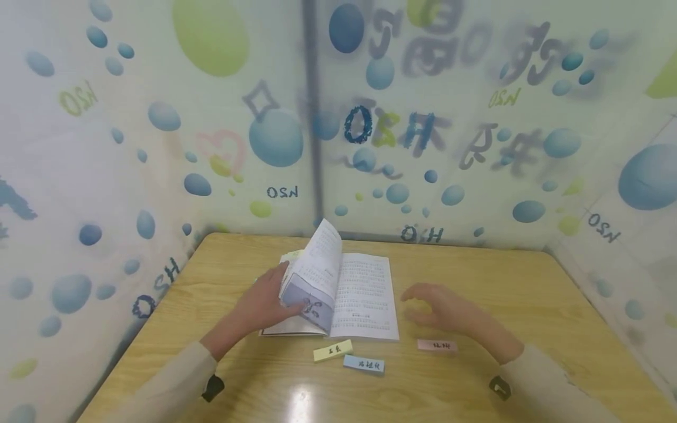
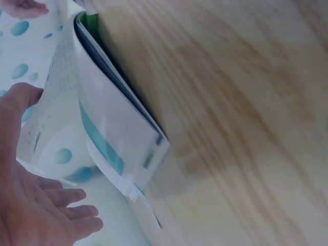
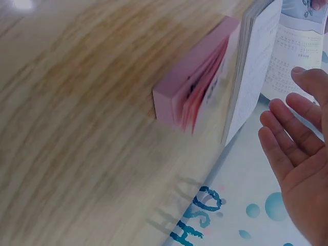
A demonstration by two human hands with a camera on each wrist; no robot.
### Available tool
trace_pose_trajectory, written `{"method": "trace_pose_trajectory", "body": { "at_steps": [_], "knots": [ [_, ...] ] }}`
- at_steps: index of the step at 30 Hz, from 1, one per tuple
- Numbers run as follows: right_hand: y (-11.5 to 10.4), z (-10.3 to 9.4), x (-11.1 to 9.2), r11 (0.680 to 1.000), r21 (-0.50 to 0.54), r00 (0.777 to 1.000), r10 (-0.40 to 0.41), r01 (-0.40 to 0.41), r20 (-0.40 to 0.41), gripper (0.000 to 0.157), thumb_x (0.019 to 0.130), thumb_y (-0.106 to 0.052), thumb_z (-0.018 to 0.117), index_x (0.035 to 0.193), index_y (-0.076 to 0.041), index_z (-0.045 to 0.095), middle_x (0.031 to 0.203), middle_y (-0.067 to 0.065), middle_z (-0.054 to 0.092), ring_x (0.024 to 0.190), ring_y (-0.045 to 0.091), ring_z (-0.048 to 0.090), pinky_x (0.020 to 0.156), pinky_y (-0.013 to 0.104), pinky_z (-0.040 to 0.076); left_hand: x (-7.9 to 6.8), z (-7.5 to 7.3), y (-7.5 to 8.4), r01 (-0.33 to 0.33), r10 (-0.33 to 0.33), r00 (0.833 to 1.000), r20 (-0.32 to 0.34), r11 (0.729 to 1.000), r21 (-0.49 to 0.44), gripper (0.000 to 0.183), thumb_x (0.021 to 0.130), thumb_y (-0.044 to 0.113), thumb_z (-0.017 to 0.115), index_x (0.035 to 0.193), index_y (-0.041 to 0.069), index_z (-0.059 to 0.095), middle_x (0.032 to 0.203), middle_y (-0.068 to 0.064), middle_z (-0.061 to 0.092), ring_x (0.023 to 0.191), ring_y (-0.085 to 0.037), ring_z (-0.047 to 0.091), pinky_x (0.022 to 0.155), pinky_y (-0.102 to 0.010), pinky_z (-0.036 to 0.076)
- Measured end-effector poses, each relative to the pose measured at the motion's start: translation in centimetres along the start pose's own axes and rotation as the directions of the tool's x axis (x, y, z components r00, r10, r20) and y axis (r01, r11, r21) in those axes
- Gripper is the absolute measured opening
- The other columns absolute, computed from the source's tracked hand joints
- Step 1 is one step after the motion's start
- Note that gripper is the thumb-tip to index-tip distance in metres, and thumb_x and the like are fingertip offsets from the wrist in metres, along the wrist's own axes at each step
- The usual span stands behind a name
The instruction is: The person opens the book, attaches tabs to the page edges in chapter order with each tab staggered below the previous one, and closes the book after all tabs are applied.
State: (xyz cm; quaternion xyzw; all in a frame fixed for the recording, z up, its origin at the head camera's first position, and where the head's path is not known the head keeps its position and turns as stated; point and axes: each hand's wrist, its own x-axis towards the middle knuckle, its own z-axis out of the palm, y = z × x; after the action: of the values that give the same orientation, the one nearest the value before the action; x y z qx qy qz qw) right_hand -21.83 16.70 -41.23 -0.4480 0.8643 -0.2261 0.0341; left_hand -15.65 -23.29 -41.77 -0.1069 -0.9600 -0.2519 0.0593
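An open book point(image 1: 365, 296) with printed text lies on the wooden table, its left-hand leaves raised and curving upward. My left hand point(image 1: 264, 299) is at those raised leaves, its thumb across the lower corner of a page with a grey picture point(image 1: 309, 302). In the left wrist view, that thumb lies along the page edge, well apart from the relaxed fingers point(image 2: 82, 210). To the right of the book hovers my right hand point(image 1: 441, 305), fingers loosely bent and holding nothing. A pink sticky-note pad point(image 1: 436, 345) with handwriting lies below it.
A yellow sticky-note pad point(image 1: 332, 351) and a blue one point(image 1: 364, 364) lie in front of the book, both with handwriting. The table point(image 1: 476, 270) meets pale walls point(image 1: 465, 176) printed with bubbles and letters at its back and sides.
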Motion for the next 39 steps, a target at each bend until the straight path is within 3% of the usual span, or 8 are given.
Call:
{"method": "trace_pose_trajectory", "body": {
  "at_steps": [6,11,15,22,27,35,39],
  "knots": [
    [-0.8,1.2,0.3,0.996,0.020,0.993,0.089,-0.090,0.073,0.028,0.095,-0.012,0.072,0.123,-0.009,0.069,0.122,0.001,0.067,0.116,0.022,0.062,0.097,0.043,0.051,-0.9,-0.5,-0.8,0.025,-0.023,0.999,-0.038,0.997,0.076,0.098,0.086,0.042,0.079,0.151,-0.012,0.029,0.147,-0.037,0.040,0.132,-0.051,0.044,0.106,-0.061,0.038],
    [-1.3,2.1,1.2,0.999,0.004,0.994,0.050,-0.050,0.097,0.030,0.095,-0.019,0.073,0.123,-0.009,0.069,0.126,0.000,0.066,0.119,0.019,0.059,0.101,0.041,0.049,-0.8,0.0,-0.6,-0.008,0.025,0.995,-0.100,0.986,0.168,0.101,0.085,0.044,0.080,0.151,-0.014,0.029,0.152,-0.039,0.031,0.137,-0.055,0.034,0.111,-0.062,0.032],
    [-1.2,2.7,1.6,0.998,0.011,0.991,0.054,-0.056,0.120,0.037,0.093,-0.024,0.075,0.126,-0.010,0.067,0.131,0.001,0.063,0.123,0.020,0.057,0.105,0.043,0.045,-0.4,0.8,-0.1,-0.055,0.077,0.991,-0.106,0.979,0.197,0.101,0.084,0.044,0.080,0.150,-0.014,0.031,0.154,-0.037,0.030,0.140,-0.055,0.030,0.112,-0.062,0.029],
    [-1.5,3.4,2.0,0.997,0.015,0.983,0.068,-0.072,0.170,0.051,0.089,-0.036,0.080,0.132,-0.013,0.065,0.145,0.006,0.054,0.136,0.025,0.046,0.112,0.045,0.037,0.1,2.6,0.5,-0.143,0.160,0.986,-0.052,0.961,0.236,0.098,0.086,0.045,0.078,0.151,-0.012,0.033,0.157,-0.033,0.029,0.143,-0.053,0.026,0.114,-0.060,0.027],
    [-1.6,3.8,2.4,0.998,-0.008,0.981,0.059,-0.059,0.184,0.055,0.086,-0.036,0.082,0.132,-0.011,0.064,0.149,0.007,0.051,0.139,0.026,0.043,0.114,0.044,0.033,0.7,3.7,1.8,-0.185,0.182,0.983,0.033,0.951,0.250,0.093,0.090,0.046,0.073,0.154,-0.007,0.032,0.160,-0.030,0.024,0.145,-0.051,0.021,0.116,-0.059,0.023],
    [-1.9,3.9,2.9,0.998,-0.007,0.979,0.060,-0.060,0.193,0.056,0.085,-0.035,0.083,0.132,-0.012,0.065,0.149,0.006,0.051,0.140,0.027,0.043,0.115,0.045,0.033,1.6,5.1,4.3,-0.260,0.226,0.962,0.151,0.929,0.263,0.087,0.092,0.049,0.068,0.157,0.002,0.034,0.165,-0.021,0.019,0.149,-0.046,0.013,0.118,-0.058,0.016],
    [-2.1,3.8,3.0,0.997,0.010,0.978,0.067,-0.070,0.197,0.056,0.084,-0.034,0.083,0.132,-0.010,0.065,0.148,0.008,0.051,0.139,0.029,0.043,0.114,0.046,0.033,1.9,5.4,4.8,-0.289,0.237,0.951,0.198,0.910,0.297,0.077,0.094,0.045,0.067,0.155,0.007,0.041,0.164,-0.014,0.025,0.149,-0.045,0.012,0.118,-0.059,0.013]
  ]
}}
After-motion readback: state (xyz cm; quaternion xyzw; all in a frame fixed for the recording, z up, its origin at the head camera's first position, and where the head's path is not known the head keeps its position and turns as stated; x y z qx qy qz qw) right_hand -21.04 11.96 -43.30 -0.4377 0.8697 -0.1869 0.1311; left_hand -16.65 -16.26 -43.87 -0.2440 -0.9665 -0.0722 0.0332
